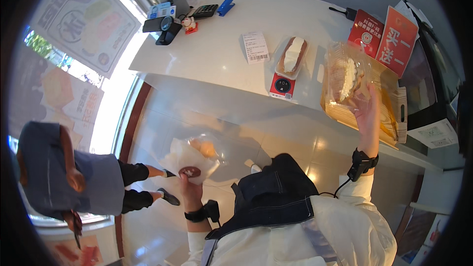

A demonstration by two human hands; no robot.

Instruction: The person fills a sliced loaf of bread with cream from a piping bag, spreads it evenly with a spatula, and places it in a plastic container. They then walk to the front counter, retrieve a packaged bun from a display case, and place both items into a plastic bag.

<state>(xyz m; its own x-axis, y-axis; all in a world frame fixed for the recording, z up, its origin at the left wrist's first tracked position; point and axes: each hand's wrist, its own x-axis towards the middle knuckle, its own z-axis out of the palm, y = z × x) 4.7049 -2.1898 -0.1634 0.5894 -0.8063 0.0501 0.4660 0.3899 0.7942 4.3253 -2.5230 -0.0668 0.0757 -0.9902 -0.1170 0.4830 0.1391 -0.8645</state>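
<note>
My left hand grips the bottom corner of a white paper-and-clear-film bag, held above the floor. Inside it are yellow-orange baked pieces, and a brown oval label shows by my thumb. My right hand holds a clear plastic box containing pastry with pale cream. That box is over a flattish tan carrier bag with a handle slot, which lies at the counter's right end. Left of it, a cream-topped brown loaf sits in a clear tray on the counter.
The white counter bears a printed receipt, a red payment plate, a blue stapler, a calculator and a payment device. Red signs stand at right. A person with a tong-like tool is at left.
</note>
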